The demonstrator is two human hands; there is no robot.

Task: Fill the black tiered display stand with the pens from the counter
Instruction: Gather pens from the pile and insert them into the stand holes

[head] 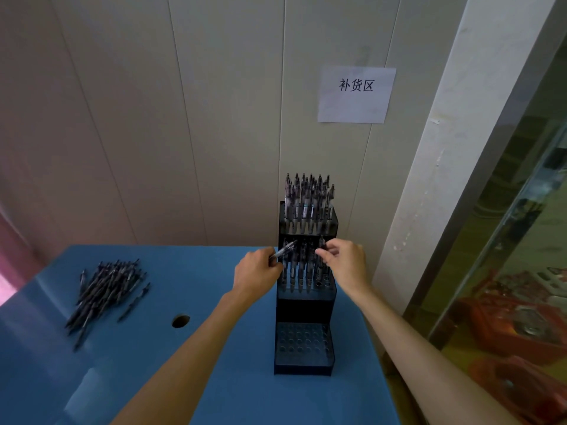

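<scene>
The left hand (257, 271) has its fingers (274, 266) curled round a pen (283, 250), which sticks out slanted up and to the right, its far end just at the left edge of the stand's (303, 311) middle tier. The right hand (345, 262) pinches the top of another pen (321, 246) between thumb and fingers (325, 256); that pen stands upright at the right side of the same tier. Both hands hover in front of the middle tier, the stand between and just behind them.

The stand is black, tall and narrow, with three steps. The top tier, above and behind the fingers, is packed with upright pens (308, 204). The middle tier, level with the fingers, holds a row of upright pens (299, 271), with a few open holes showing at its right front. The bottom tier (302, 338), below the hands and nearer the person, shows only rows of round holes.

Well to the left of the left fingers, a loose heap of pens (106, 289) lies on the blue surface (214, 378), a few strays beside it. The pens are dark with clear barrels; finer detail is too small to tell. A round hole (181, 321) in the surface sits between the heap and the left forearm.

Behind the stand is a pale panelled wall (184, 118) with a paper sign (356, 95) bearing printed characters, up and right of the fingers. To the right a white pillar (445, 164) and a glass pane (506, 256) with red things behind it
</scene>
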